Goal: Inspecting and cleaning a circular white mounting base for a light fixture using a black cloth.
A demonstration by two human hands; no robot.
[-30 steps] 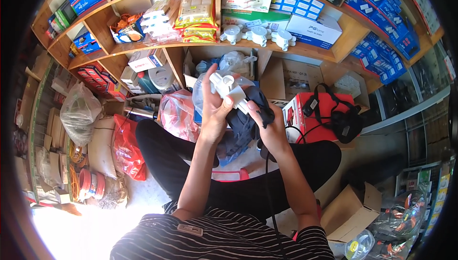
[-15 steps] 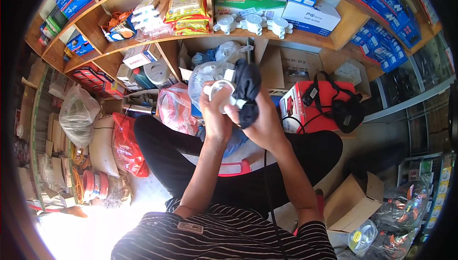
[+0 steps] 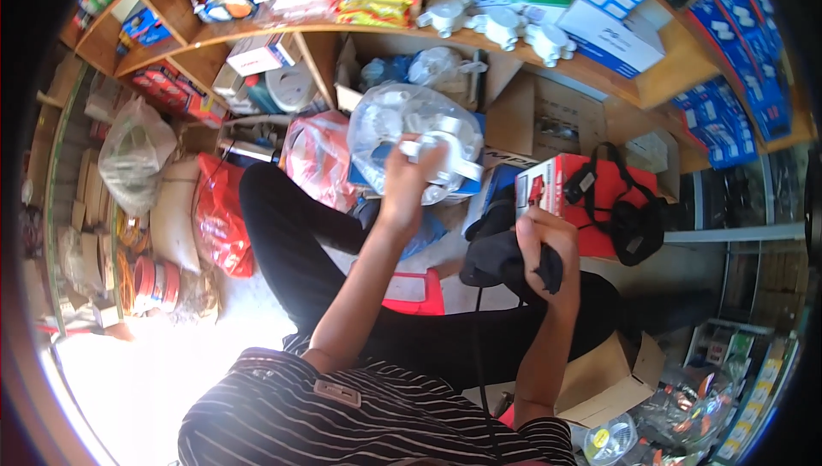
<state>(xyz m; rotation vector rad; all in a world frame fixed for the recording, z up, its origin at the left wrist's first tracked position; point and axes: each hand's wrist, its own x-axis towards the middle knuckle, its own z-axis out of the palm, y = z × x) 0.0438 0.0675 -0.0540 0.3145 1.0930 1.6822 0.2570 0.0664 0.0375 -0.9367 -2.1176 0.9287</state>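
My left hand (image 3: pixel 408 182) is closed on a white round plastic junction box (image 3: pixel 447 168) with stubby side spouts, blurred by motion. It is over a clear plastic bag (image 3: pixel 372 128) holding more white plastic pieces. To the right, my right hand (image 3: pixel 550 252) grips a bunched black cloth (image 3: pixel 497 259), clear of the box. Part of the cloth hangs left of the fingers above my thigh.
Similar white junction boxes (image 3: pixel 503 25) line the wooden shelf (image 3: pixel 377 34) ahead. Black straps with a pouch (image 3: pixel 629 218) lie over a red box (image 3: pixel 561 182) at the right. A red stool (image 3: pixel 415 289) stands between my legs; an open carton (image 3: pixel 610 385) is at lower right.
My hands have come apart. The left has taken the white junction box over the clear bag, while the right has drawn the black cloth down and to the right. The view has shifted slightly.
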